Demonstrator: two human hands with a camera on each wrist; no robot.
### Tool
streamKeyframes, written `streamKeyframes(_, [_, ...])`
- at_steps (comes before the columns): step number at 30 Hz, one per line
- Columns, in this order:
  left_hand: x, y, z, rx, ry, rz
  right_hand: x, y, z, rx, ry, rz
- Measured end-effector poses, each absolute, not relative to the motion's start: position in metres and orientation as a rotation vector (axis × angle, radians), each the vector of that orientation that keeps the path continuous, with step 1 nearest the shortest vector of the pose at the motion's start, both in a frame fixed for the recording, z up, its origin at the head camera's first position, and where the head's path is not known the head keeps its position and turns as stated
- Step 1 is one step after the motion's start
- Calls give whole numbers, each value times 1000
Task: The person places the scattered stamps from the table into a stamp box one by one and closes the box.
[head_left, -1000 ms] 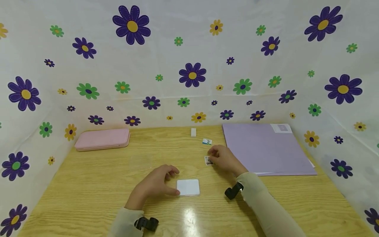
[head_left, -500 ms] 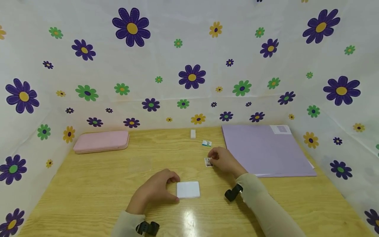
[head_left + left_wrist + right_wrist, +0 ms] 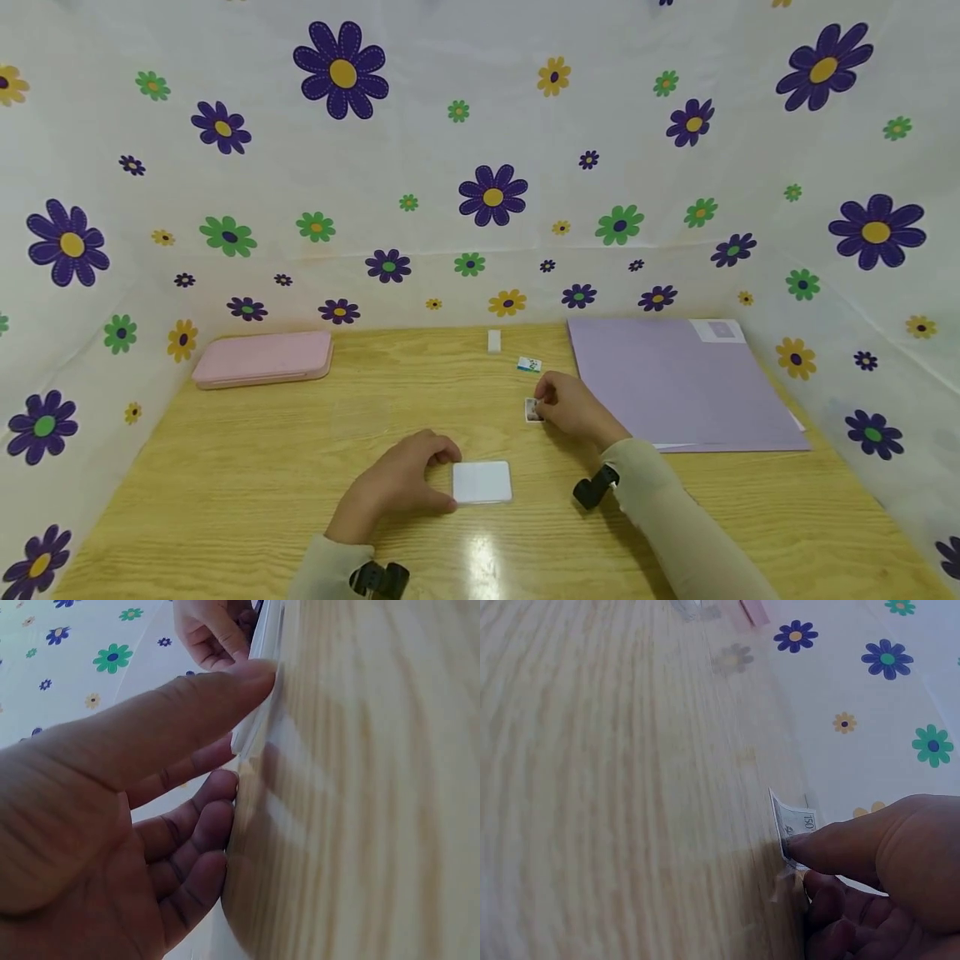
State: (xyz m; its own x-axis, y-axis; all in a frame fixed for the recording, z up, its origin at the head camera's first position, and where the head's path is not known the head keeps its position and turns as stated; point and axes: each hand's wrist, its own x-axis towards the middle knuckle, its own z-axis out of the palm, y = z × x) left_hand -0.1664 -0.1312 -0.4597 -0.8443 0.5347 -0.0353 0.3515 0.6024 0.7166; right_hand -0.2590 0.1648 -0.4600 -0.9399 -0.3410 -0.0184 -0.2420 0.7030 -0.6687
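Note:
My right hand (image 3: pixel 573 408) pinches a small postage stamp (image 3: pixel 531 410) by its right side, between thumb and fingers, low over the table. In the right wrist view the stamp (image 3: pixel 789 821) is bent, with a white border and the number 150. A flat white slab with rounded corners (image 3: pixel 482 482) lies in front of me. My left hand (image 3: pixel 401 475) holds its left end, thumb at the near corner and index finger at the far one. Seen from the left wrist, the slab's edge (image 3: pixel 259 705) looks layered; the other fingers (image 3: pixel 199 889) curl loosely beside it.
Behind the right hand lie a small blue, green and white piece (image 3: pixel 528 364) and a white block (image 3: pixel 494 341). The purple folder (image 3: pixel 682 387) covers the right back, the pink case (image 3: pixel 262 358) the left back. A faint transparent sheet (image 3: pixel 362 417) lies left of centre. Flowered cloth surrounds the table.
My left index finger has come down to the slab's far left corner, and the thumb has shifted to its near corner. The right hand keeps its pinch on the stamp, nearly still.

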Motion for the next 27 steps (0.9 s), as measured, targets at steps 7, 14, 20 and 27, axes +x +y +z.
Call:
streamKeyframes(7, [-166,-134,-462,739,2580,1079,-257,164,-459,-465,2776,-1085])
streamKeyframes(14, [-167,-135,-462,746,2580,1074,-256,166,-457,-456,2717,-1136])
streamKeyframes(20, [-168,-132,-461,773,2572,1059,-255,169,-452,-491,2726,-1122])
streamKeyframes(27, [-169,-132,-460,774,2585,1023,-253,169,-447,-552,2702,-1185])
